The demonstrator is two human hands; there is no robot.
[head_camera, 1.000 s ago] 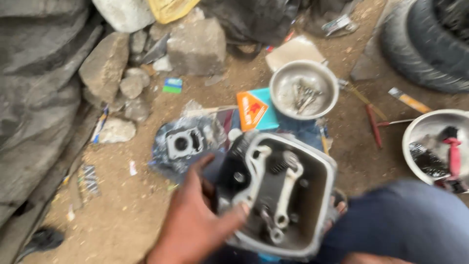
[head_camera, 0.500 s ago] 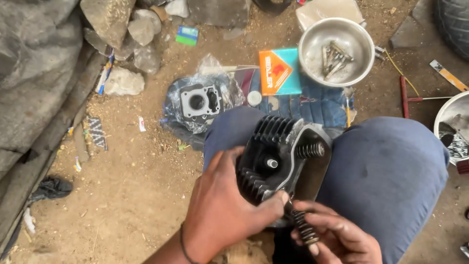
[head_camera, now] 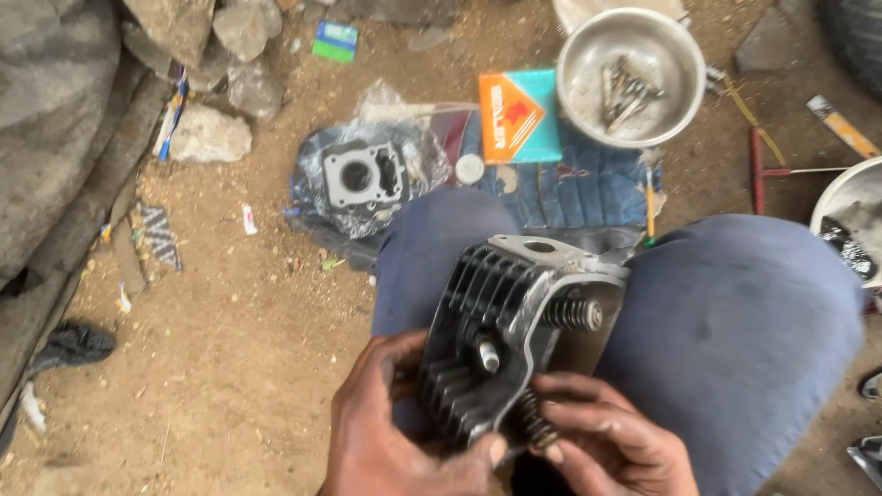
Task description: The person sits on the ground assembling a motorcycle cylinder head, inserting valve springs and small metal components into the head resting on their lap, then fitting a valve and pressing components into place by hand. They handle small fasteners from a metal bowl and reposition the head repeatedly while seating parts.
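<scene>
Now both hands' grip clamped on cylinder head [head_camera: 514, 340]: left hand [head_camera: 395, 432], right hand [head_camera: 616, 441]; fins face camera-left.

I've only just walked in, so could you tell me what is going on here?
A person sitting on dirt ground holds a dark finned metal cylinder head between blue-trousered knees. The left hand grips its finned side; the right hand touches a coil valve spring at its lower edge. Ahead lie a grey cylinder block on plastic, an orange-and-teal box and a steel bowl of bolts.
</scene>
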